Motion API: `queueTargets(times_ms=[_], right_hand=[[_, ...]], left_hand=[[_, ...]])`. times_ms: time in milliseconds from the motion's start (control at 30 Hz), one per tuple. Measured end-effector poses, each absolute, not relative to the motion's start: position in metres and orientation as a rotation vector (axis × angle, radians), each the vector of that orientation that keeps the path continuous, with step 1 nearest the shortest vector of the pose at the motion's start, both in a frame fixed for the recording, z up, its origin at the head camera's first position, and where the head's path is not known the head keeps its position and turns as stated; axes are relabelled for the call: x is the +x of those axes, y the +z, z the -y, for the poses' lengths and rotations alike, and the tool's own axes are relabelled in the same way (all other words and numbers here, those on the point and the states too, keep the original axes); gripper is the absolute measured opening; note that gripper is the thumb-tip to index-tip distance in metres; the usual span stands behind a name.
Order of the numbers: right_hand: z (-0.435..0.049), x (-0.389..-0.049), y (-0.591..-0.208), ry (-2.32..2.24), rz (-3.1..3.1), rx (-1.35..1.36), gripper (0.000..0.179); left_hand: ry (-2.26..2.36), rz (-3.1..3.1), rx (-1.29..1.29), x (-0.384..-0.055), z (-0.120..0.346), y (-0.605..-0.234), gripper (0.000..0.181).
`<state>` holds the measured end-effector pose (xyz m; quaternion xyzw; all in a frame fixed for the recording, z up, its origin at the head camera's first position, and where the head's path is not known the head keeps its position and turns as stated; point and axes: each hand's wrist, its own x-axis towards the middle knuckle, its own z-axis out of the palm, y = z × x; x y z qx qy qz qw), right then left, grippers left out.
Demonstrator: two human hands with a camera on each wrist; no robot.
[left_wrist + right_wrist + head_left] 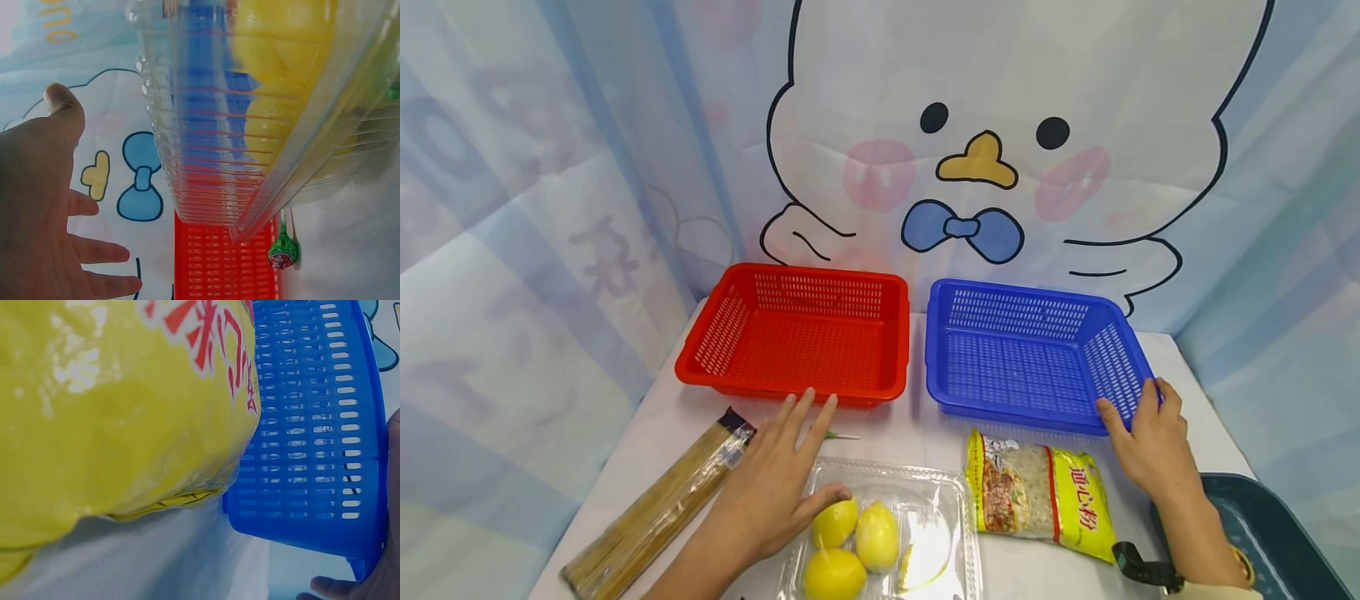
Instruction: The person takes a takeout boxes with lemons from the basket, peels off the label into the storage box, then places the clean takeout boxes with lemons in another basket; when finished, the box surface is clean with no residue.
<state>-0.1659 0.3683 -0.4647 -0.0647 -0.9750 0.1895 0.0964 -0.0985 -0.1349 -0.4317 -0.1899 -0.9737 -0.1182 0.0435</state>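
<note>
My left hand (782, 483), fingers spread, hovers over the front left corner of a clear plastic box (958, 483) holding three lemons (877, 537). Its fingertips overlap the front rim of the red basket (812, 389) in the head view. Between basket and box lies a lollipop (283, 251) in a green wrapper, partly hidden by this hand in the head view. My right hand (1157, 442) grips the front right corner of the blue basket (1022, 412), with the thumb at the front rim and fingers round the right side. Both baskets have nothing in them.
A yellow bag of pasta (1045, 496) lies before the blue basket. At the left is a long pack of thin dry sticks (662, 508). A dark green tray (1273, 517) sits at the front right, and a printed curtain (985, 83) hangs behind the table.
</note>
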Motion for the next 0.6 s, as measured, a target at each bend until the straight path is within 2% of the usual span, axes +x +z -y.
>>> queueTargets(times_ms=[300,600], right_hand=[[-0.371,-0.165,-0.463,0.72,2.934,-0.232,0.1],[-0.373,-0.162,-0.463,0.851,2.908,-0.194,0.122]], left_hand=[[-0.448,2.945,-0.609,-0.096,0.143,-0.436,0.105],[-0.783,3.106,-0.519,-0.085,0.152,-0.442,0.098]])
